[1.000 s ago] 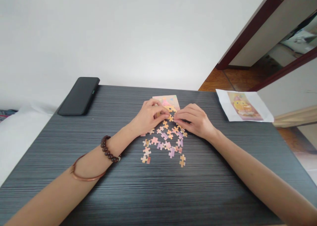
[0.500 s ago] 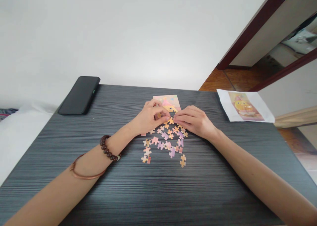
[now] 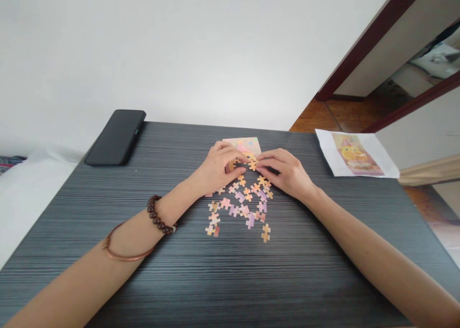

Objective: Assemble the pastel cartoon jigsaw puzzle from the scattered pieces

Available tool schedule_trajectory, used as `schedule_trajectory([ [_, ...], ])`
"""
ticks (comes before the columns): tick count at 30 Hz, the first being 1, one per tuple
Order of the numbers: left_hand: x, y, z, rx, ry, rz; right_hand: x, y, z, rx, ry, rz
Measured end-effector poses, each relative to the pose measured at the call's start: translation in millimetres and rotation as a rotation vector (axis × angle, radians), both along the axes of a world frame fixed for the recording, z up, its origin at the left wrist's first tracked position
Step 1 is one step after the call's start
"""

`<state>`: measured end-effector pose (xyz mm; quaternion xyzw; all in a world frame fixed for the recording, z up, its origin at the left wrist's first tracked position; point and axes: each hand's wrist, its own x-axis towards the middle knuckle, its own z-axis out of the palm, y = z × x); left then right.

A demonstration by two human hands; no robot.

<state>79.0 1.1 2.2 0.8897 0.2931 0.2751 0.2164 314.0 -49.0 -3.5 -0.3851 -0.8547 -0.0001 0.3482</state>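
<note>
A partly joined jigsaw puzzle [image 3: 241, 142] with a pink top and a yellow face lies flat near the far table edge. My left hand [image 3: 221, 164] rests over its left side, thumb and index finger curved and apart with nothing visible between them. My right hand [image 3: 285, 170] has its fingertips on a yellow puzzle piece [image 3: 252, 165] at the puzzle's lower right edge. Whether that piece is locked in, I cannot tell. Just below the hands lie several loose pieces, among them a yellow piece [image 3: 247, 193] and a purple piece [image 3: 250, 219].
A white sheet [image 3: 383, 158] printed with a yellow character lies at the table's right far corner. On the far left is a black phone [image 3: 114, 137]. The dark wood-grain table [image 3: 230, 280] meets a white wall [image 3: 201, 54] behind.
The yellow piece has moved up from below the puzzle to its lower edge, with my right fingertips on it. My left thumb and index finger have spread apart.
</note>
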Motion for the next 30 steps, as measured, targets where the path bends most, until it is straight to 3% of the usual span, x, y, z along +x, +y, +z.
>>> schedule_trajectory([
  [5, 0.6, 1.5, -3.1, 0.074, -0.021, -0.029, 0.8, 0.6, -2.6, -0.051, 0.048, -0.074],
  [22, 0.7, -2.5, -2.1, 0.11, 0.098, -0.087, 0.1, 0.2, -2.5, -0.07, -0.041, -0.085],
  [30, -0.7, -3.3, -2.8, 0.272, 0.206, -0.101, -0.8, -0.8, 3.3, -0.086, -0.017, -0.065],
])
